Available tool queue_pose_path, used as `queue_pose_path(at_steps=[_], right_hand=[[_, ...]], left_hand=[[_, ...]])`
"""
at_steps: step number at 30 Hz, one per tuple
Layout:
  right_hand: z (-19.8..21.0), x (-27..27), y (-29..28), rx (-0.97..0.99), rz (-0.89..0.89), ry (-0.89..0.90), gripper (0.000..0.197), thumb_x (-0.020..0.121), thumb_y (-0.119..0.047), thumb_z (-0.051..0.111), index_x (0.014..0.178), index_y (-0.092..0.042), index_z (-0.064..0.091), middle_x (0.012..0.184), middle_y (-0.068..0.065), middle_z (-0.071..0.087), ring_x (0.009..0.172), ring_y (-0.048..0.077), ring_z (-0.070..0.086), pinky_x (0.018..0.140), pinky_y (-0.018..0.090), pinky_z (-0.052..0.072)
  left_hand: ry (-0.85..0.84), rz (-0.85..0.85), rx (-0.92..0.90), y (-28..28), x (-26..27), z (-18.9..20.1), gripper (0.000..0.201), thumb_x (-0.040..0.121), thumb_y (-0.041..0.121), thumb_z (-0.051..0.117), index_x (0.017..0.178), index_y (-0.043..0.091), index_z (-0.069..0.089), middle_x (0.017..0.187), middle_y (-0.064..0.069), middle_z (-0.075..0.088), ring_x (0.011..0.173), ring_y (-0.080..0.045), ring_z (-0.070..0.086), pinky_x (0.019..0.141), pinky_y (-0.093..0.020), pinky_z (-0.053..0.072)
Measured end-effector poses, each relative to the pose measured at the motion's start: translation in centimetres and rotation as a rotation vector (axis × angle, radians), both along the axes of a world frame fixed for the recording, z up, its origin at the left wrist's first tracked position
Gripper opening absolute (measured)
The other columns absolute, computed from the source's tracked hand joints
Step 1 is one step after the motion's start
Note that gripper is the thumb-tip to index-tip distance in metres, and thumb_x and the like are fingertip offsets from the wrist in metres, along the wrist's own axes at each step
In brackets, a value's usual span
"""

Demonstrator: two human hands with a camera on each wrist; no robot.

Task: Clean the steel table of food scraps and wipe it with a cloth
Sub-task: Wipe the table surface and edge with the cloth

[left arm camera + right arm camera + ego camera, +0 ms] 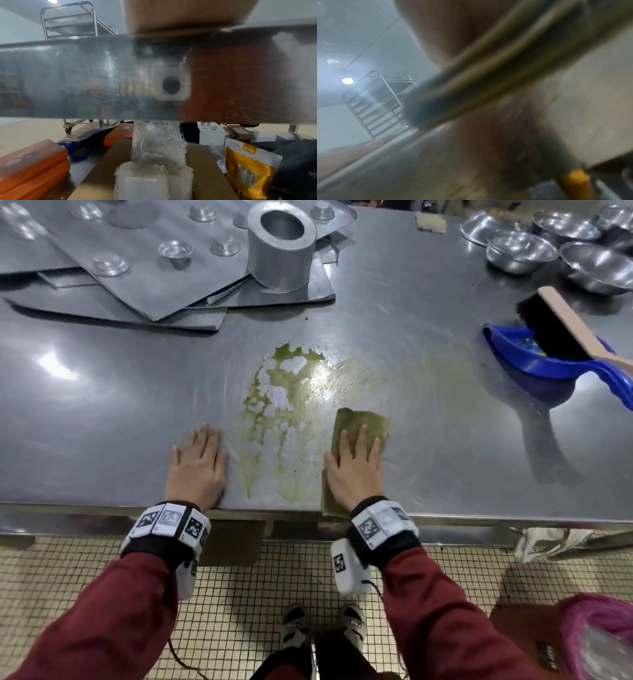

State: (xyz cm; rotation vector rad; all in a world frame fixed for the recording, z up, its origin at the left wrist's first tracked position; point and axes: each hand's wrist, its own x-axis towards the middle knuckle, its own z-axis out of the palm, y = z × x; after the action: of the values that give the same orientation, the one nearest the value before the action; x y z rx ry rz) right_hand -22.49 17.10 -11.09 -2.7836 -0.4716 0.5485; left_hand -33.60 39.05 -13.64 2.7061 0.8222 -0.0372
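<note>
A green smear point(274, 405) spreads over the middle of the steel table point(102, 405) and runs down to its front edge. My right hand point(354, 470) lies flat with straight fingers on an olive-green cloth point(359, 422), pressing it to the table just right of the smear; the cloth's near end hangs over the front edge. My left hand point(198, 467) rests flat on the bare steel just left of the smear. The left wrist view faces the table's front rim point(85, 81). The right wrist view is blurred and shows only the cloth's edge point(488, 81).
Flat metal sheets point(171, 285) with small tins and a steel cylinder point(281, 248) lie at the back left. Steel bowls point(555, 244) crowd the back right. A blue dustpan point(541, 357) holds a wooden brush point(565, 326) at the right. Boxes and bags point(154, 169) fill the space under the table.
</note>
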Motion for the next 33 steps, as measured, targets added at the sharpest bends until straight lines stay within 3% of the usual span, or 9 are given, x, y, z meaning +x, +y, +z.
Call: queue_pose_path(at_steps=[4,10,15,19,21,28,33], right_hand=[[-0.2,0.4,-2.2,-0.057,0.119,-0.027,0.060,0.095,-0.056,0.019,0.149,-0.038,-0.001,0.157,0.001,-0.019,0.144,0.030,-0.018,0.116,0.048,-0.006],[-1.1,-2.4,1.5,-0.006,0.052,-0.093,0.060,0.099,-0.046,0.015,0.150,-0.023,-0.007,0.157,0.007,-0.020,0.143,0.034,-0.020,0.116,0.044,-0.007],[-0.8,-3.1,4.6,0.033,0.062,-0.074,0.060,0.099,-0.043,0.017,0.150,-0.020,-0.007,0.156,0.009,-0.021,0.143,0.034,-0.020,0.116,0.046,-0.008],[-0.6,-1.8,3.0,-0.046,0.178,-0.035,0.067,0.095,-0.057,0.014,0.148,-0.027,-0.012,0.154,0.004,-0.028,0.141,0.030,-0.028,0.111,0.044,-0.019],[-0.6,-1.9,2.6,-0.051,0.200,-0.035,0.067,0.094,-0.060,0.014,0.148,-0.030,-0.012,0.153,0.006,-0.029,0.141,0.030,-0.028,0.112,0.045,-0.018],[-1.3,-5.3,7.1,-0.008,0.074,-0.087,0.065,0.097,-0.052,0.016,0.149,-0.023,-0.009,0.156,0.011,-0.021,0.142,0.035,-0.022,0.114,0.047,-0.012],[-1.2,-4.2,10.8,-0.005,-0.085,-0.154,0.063,0.098,-0.048,0.020,0.151,-0.022,-0.001,0.158,0.013,-0.011,0.144,0.038,-0.011,0.116,0.051,-0.003]], left_hand=[[0.011,0.010,0.032,0.0,-0.1,-0.1,0.053,0.100,0.034,0.022,0.149,0.020,0.009,0.158,0.001,0.003,0.145,-0.020,0.001,0.116,-0.043,0.000],[0.016,-0.002,0.051,-0.1,0.0,-0.2,0.052,0.100,0.032,0.023,0.149,0.018,0.011,0.157,-0.001,0.005,0.145,-0.023,0.003,0.116,-0.045,0.001],[0.009,-0.004,0.069,0.1,0.0,-0.3,0.051,0.100,0.031,0.025,0.148,0.017,0.015,0.157,-0.002,0.010,0.145,-0.025,0.007,0.115,-0.046,0.004],[-0.015,-0.003,0.027,0.2,0.0,-0.3,0.051,0.100,0.031,0.025,0.148,0.019,0.015,0.157,0.000,0.008,0.145,-0.022,0.005,0.115,-0.043,0.001],[-0.013,0.003,0.022,0.1,0.0,-0.3,0.051,0.100,0.031,0.024,0.148,0.019,0.013,0.157,0.001,0.006,0.145,-0.021,0.003,0.116,-0.043,-0.001],[0.023,-0.021,-0.020,-0.3,-0.3,0.0,0.052,0.100,0.034,0.014,0.148,0.020,0.001,0.157,0.002,-0.006,0.144,-0.018,-0.007,0.113,-0.036,-0.011],[0.015,-0.035,-0.035,0.0,-0.4,-0.3,0.052,0.100,0.036,0.011,0.148,0.022,-0.004,0.157,0.002,-0.009,0.144,-0.018,-0.009,0.113,-0.037,-0.012]])
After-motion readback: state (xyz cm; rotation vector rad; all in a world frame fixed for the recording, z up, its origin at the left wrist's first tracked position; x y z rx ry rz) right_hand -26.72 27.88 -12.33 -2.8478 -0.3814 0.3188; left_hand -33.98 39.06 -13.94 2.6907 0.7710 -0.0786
